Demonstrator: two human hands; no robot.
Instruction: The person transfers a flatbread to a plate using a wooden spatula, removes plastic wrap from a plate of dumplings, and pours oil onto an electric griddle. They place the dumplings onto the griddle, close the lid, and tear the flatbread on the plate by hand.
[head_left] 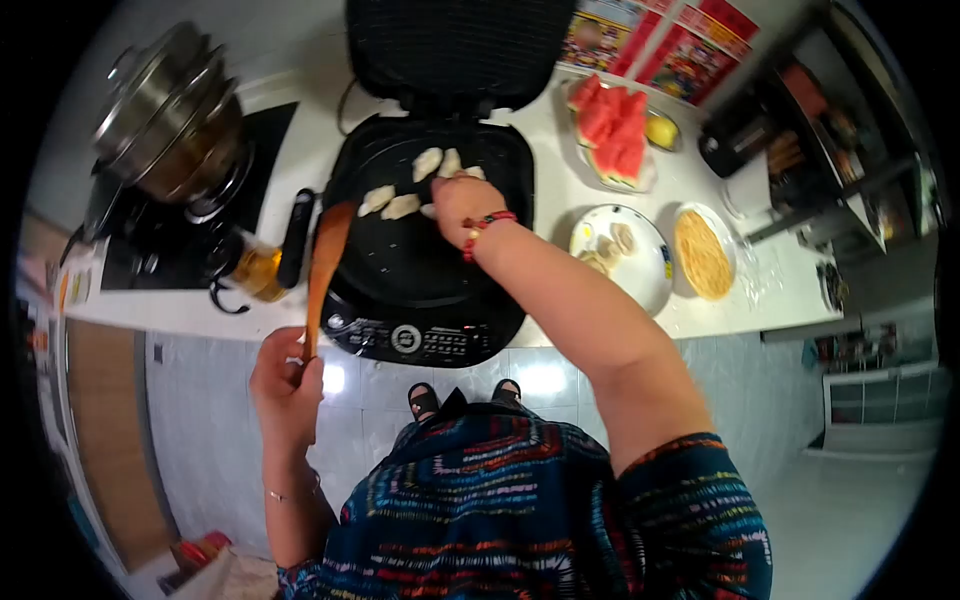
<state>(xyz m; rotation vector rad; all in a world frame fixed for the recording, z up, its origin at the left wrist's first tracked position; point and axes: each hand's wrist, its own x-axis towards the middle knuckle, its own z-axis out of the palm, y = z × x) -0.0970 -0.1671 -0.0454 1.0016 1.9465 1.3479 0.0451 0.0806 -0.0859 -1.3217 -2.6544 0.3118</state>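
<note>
A wooden spatula (328, 250) is in my left hand (285, 380), which is closed round its handle at the counter's front edge. Its blade rests against the left rim of a black electric griddle (405, 268), whose lid stands raised. Several pale dumplings (400, 207) lie in the griddle's upper half. My right hand (465, 208) reaches in among them, palm down with curled fingers. Its fingertips are hidden under the hand, so what they pinch cannot be made out. A white plate (648, 278) with a few more dumplings sits right of the griddle, below my right forearm.
Left of the griddle, a stacked steel steamer (165, 130) stands on a black stove (140, 262), near a glass jug of amber liquid (262, 272). To the right are watermelon slices (612, 128), a yellow fruit (661, 131) and a dish of yellowish food (704, 256).
</note>
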